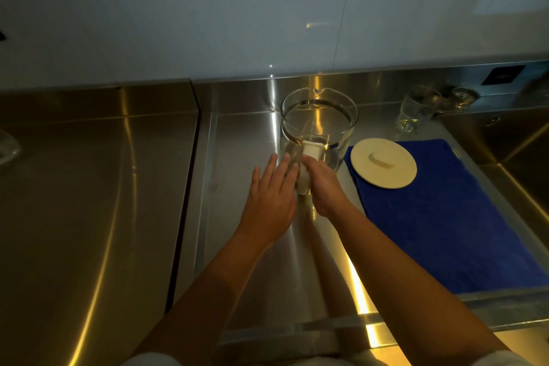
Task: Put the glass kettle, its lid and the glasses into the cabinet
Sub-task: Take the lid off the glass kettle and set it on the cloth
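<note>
Now, kettle: a clear round glass kettle (319,125) with a white handle (309,166) stands upright and uncovered on the brushed steel counter (246,140), its spout toward the white wall (208,9).
Right hand: the right hand (322,187) grips the white handle, fingers curled tight around it.
Left hand: the left hand (271,193) lies flat just beside the handle, fingers straight and slightly spread, fingertips at the kettle's lower glass wall; whether they press on it cannot be told.
Lid: a round cream lid (383,163) with a raised oblong knob lies flat on the far left corner of a blue cloth (439,217), just right of the kettle and apart from it.
Glasses: clear drinking glasses (417,110) stand near the back of the counter, beyond the cloth; those farther right are too blurred to count.
Sink: a steel basin (511,140) lies at the right edge, past the cloth.
</note>
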